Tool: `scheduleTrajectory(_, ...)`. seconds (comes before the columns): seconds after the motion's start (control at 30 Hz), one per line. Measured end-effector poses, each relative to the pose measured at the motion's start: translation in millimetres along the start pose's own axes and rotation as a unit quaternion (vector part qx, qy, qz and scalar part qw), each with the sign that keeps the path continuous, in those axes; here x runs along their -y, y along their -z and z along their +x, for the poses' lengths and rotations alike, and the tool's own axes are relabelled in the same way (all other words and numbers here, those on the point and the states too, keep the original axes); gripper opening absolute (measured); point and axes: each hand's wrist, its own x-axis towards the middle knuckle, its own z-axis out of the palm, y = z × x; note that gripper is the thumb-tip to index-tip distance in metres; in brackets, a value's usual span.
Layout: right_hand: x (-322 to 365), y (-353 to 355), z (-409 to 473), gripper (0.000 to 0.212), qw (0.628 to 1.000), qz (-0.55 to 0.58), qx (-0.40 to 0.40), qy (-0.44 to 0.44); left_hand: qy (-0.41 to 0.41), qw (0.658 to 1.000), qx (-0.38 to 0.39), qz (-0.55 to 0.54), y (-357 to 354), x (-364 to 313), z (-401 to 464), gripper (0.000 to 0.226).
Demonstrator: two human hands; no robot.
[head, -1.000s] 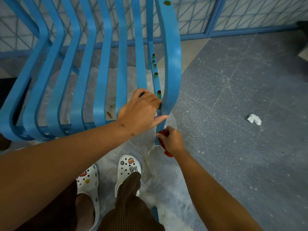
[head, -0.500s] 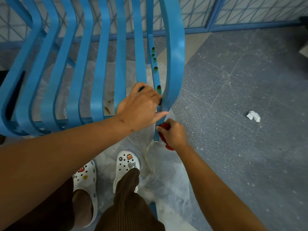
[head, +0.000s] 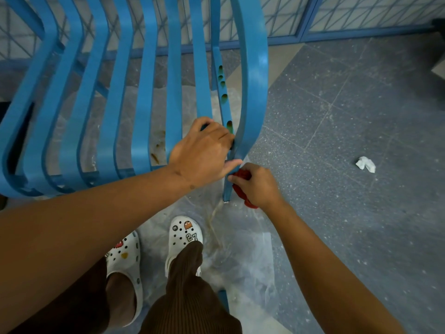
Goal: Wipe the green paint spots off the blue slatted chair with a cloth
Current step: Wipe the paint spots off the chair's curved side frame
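Note:
The blue slatted chair fills the upper left of the view, its slats curving down toward me. Several green paint spots run down the thin blue leg between the two rightmost slats. My left hand grips the front edge of a slat next to that leg, fingers curled over it and thumb pointing right. Just below, my right hand holds a bunched red cloth against the lower part of the leg, close to its foot.
A clear plastic sheet lies on the floor under the chair. My feet in white clogs stand on it. A crumpled white scrap lies on the grey tiled floor at right. A blue lattice fence runs along the back.
The view has shifted slightly, so the chair sits a little lower and to the right in frame. Both hands keep their places on the slat and the leg.

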Motion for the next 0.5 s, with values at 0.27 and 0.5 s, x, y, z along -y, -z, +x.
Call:
scheduleTrajectory(0.27, -6.4, -34.4, -6.7, 0.031, 0.996, 0.062, -0.055, -0.039, -0.004, 1.0, -0.011, 0.002, 1.8, -0.7, -0.1, 0.056)
scheduleTrajectory(0.5, -41.5, -91.5, 0.4, 0.028, 0.989, 0.076, 0.006, -0.13, -0.005, 1.0, -0.008, 0.008, -3.6, 0.7, -0.4, 0.051)
